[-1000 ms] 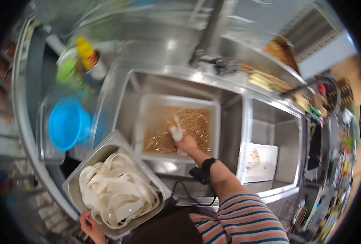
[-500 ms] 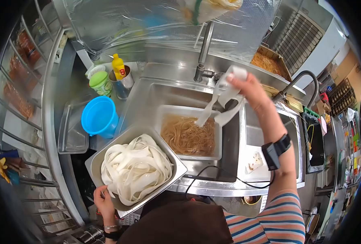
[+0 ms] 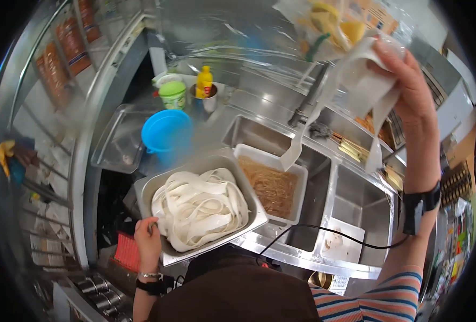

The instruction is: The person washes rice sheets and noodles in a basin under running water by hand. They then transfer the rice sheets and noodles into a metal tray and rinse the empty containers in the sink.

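My right hand (image 3: 412,88) is raised at the upper right, its fingers closed on a bunch of wide white noodles (image 3: 359,70). Long strips dangle from it, one reaching down over the sink. Low on the left, my left hand (image 3: 148,244) grips the near-left edge of a metal pan (image 3: 259,219). A heap of the same wide noodles (image 3: 200,206) lies in that pan, which sits tilted toward me at the sink's front left. Beside it, inside the sink, a white tray (image 3: 301,196) contains thin brown noodles (image 3: 273,188) in liquid.
Behind the pan stand a blue bucket (image 3: 165,131), a green-lidded tub (image 3: 172,95) and a yellow bottle (image 3: 204,83) in a metal cup. A faucet (image 3: 308,99) rises behind the sink. A black cable (image 3: 329,229) crosses the right basin, where a white board (image 3: 345,244) lies.
My right hand has lifted higher and to the right with the white noodles, which are now nearer the camera. My left hand still holds the pan. The view has shifted.
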`<action>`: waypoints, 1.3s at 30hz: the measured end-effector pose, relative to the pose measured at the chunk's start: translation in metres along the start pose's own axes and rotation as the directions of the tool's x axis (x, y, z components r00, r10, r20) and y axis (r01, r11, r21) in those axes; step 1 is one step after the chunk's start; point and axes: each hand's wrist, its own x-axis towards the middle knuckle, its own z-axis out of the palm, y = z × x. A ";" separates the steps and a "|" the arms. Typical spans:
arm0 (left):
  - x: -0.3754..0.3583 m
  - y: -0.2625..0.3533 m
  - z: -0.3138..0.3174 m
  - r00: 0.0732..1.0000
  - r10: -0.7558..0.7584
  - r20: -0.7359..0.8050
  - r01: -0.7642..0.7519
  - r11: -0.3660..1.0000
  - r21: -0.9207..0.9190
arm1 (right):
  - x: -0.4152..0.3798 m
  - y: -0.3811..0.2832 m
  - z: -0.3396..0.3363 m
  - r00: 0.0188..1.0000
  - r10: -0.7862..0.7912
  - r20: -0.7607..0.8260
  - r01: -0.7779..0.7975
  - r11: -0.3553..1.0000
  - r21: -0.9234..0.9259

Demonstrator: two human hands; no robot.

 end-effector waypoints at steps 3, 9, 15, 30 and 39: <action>0.000 -0.005 0.001 0.997 0.061 -0.040 -0.061 0.998 0.007 | 0.004 -0.012 0.009 0.990 0.018 0.142 -0.021 1.000 0.018; -0.001 0.002 0.000 1.000 -0.003 -0.029 0.002 0.999 -0.050 | -0.030 0.004 0.094 0.977 0.080 0.200 -0.064 0.995 -0.082; -0.001 0.002 -0.001 0.999 0.022 -0.035 -0.024 0.999 -0.036 | -0.050 0.057 0.176 0.663 0.209 0.719 -0.073 0.974 -0.215; 0.000 -0.007 0.003 1.000 0.017 -0.020 -0.017 1.000 0.018 | -0.149 0.210 0.281 0.440 0.050 0.897 0.645 0.678 -0.354; -0.001 -0.001 0.002 1.000 -0.022 -0.010 0.022 0.998 -0.056 | -0.112 0.218 0.137 0.893 0.054 0.447 0.060 0.970 -0.237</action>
